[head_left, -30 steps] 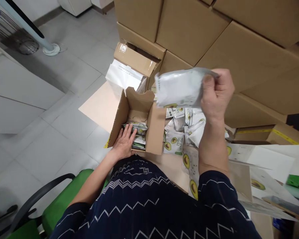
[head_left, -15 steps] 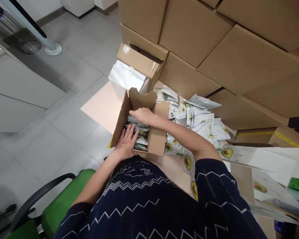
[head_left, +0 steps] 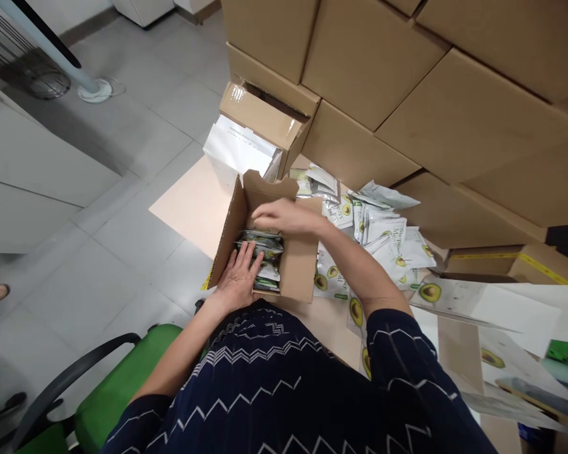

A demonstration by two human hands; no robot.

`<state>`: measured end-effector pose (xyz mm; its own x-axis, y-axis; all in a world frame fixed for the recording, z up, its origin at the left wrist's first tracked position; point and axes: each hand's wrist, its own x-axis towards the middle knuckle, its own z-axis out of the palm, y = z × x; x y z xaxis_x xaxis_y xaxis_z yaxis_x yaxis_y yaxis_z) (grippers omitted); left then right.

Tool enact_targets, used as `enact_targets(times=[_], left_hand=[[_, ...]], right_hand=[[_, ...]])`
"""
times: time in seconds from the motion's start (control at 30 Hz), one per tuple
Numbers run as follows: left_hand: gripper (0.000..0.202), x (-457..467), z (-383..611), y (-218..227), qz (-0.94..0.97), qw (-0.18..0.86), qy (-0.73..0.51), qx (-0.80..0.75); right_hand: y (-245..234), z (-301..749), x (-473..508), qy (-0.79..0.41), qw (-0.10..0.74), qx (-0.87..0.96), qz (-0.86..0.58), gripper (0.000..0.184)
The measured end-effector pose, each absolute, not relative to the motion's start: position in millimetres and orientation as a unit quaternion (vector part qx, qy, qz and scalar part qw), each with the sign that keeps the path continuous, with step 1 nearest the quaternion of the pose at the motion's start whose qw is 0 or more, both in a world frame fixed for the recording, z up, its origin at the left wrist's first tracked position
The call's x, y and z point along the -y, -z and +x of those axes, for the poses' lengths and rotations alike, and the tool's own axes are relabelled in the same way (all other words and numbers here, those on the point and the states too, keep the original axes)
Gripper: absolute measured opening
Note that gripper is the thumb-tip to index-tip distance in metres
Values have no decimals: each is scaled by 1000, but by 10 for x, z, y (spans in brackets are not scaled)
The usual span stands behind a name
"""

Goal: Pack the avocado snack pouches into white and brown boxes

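An open cardboard box (head_left: 296, 268) stands on the table right in front of me. Inside it, a row of avocado-printed sachets (head_left: 267, 252) is packed on edge. My left hand (head_left: 238, 276) lies over the near left side of the box, fingers spread and resting on the sachets. Over the far part of the box is my right hand (head_left: 284, 215), lifted above the row. Its fingers look bent and somewhat blurred, and no sachet shows in them. To the right of the box lies a loose pile of white avocado sachets (head_left: 383, 230).
Big cardboard cartons (head_left: 360, 63) are stacked behind the table. A smaller carton (head_left: 260, 116) with a white box (head_left: 239, 151) before it stands behind my box. Printed flat sheets (head_left: 497, 309) lie at right. A green chair (head_left: 123, 378) is at lower left.
My right hand has risen off the far end of the sachet row and shifted slightly right. My left hand stays on the sachets. A person's foot has appeared at the left edge.
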<state>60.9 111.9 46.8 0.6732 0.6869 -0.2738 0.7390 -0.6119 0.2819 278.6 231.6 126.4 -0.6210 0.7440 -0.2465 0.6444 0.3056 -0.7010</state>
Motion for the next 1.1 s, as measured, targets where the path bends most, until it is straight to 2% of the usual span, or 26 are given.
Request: enact_targets(times=[0.07, 0.1, 0.17, 0.2, 0.27, 0.37, 0.4, 0.53, 0.6, 0.67, 0.8, 0.87, 0.93, 1.0, 1.1], left_hand=[[101, -1115, 605, -464, 895, 188, 65, -399], [101, -1113, 604, -463, 895, 188, 64, -399], [101, -1113, 603, -461, 894, 190, 61, -400], [101, -1114, 601, -459, 894, 191, 60, -400], [101, -1117, 596, -449, 895, 193, 57, -398], [105, -1122, 584, -424, 895, 194, 60, -397], [107, -1123, 581, -418, 894, 195, 63, -398], [109, -1123, 580, -428, 891, 202, 76, -400], [107, -1121, 585, -448, 889, 207, 78, -401], [105, -1120, 591, -463, 888, 210, 76, -402], [104, -1123, 597, -467, 889, 210, 76, -400], [106, -1126, 599, -463, 889, 207, 78, -400], [107, -1129, 603, -464, 888, 205, 80, -403], [107, -1132, 608, -468, 888, 203, 81, -404], [106, -1135, 612, -479, 889, 203, 80, -404]], right_hand=[[-1321, 3186, -2415, -391, 191, 729, -528, 31], [-1286, 3398, -2496, -340, 231, 690, -595, 33], [-1091, 3787, -2692, -202, 258, 628, -706, 35], [-947, 3944, -2790, -152, 237, 608, -742, 34], [-617, 4151, -2948, -115, 134, 582, -794, 32], [-178, 4231, -3058, -102, -9, 563, -820, 57], [-75, 4228, -3070, -97, -34, 562, -821, 60], [49, 4272, -3100, -96, -63, 546, -830, 44], [-50, 4356, -3105, -96, -35, 531, -841, 45], [-240, 4454, -3059, -81, 29, 524, -848, 42], [-834, 4567, -2679, -59, 237, 578, -779, 36], [-1187, 4536, -2368, -88, 343, 602, -716, 33], [-1526, 4433, -2055, -131, 410, 607, -668, 30], [-1806, 4254, -1812, -169, 421, 628, -632, 28], [-2030, 3865, -1667, -190, 343, 709, -587, 26]])
